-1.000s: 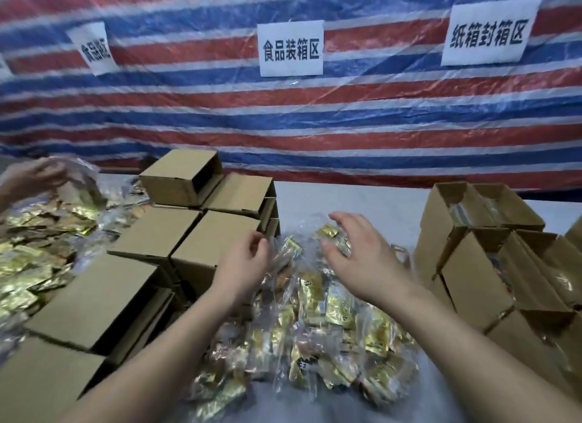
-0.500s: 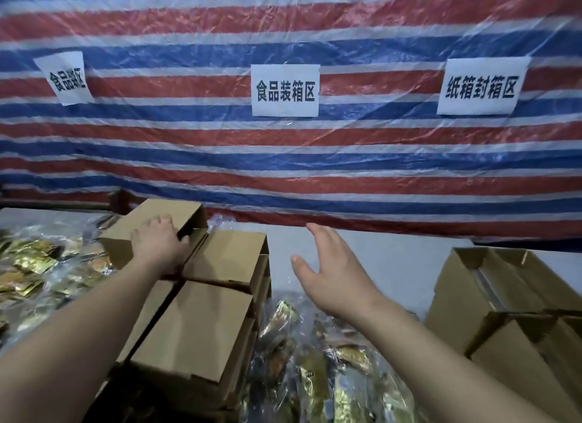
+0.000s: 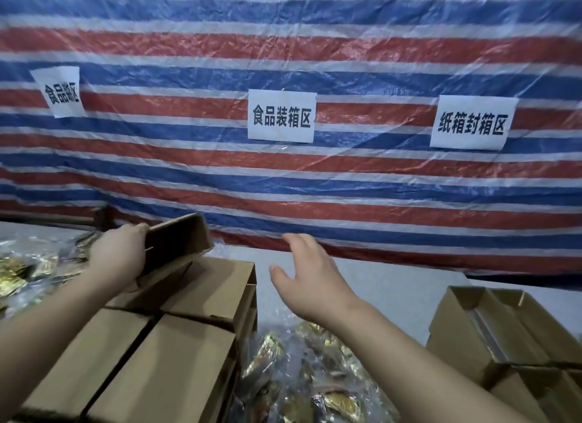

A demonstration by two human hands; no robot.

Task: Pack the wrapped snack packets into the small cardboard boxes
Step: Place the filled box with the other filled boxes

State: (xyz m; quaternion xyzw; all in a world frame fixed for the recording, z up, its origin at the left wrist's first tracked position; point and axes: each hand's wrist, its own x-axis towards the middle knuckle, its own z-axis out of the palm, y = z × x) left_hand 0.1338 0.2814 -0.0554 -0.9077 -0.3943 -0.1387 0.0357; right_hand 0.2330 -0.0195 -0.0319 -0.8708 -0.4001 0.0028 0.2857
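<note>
While plenty of gold-foil snack packets [image 3: 302, 378] lie loose in clear wrap at the near edge of the table, between the person's forearms, the packing looks far from finished. To the near left a block of empty cardboard boxes [image 3: 163, 359] lies on its side, packed close together, none of them visibly filled. At the near right, opened boxes [image 3: 491, 331] stand with flaps up; something clear glints inside one, so I judge a few are already loaded, though their contents are hard to read. A second heap of gold packets [image 3: 19, 271] lies on the far left of the table.

Farther out, the left hand [image 3: 118, 259] is clamped on one small box [image 3: 178, 243], thumb on the near face and fingers curled over its far edge, tilting it up off the back of the stack with the open end facing right. The right hand [image 3: 308, 281] hovers apart from it, holding nothing, fingers spread and slightly bent, palm turned toward the box, apparently ready to steady it. Behind the grey table [image 3: 393, 277] hangs a red, white and blue striped tarp [image 3: 346, 183] with three paper signs [image 3: 281, 115].
</note>
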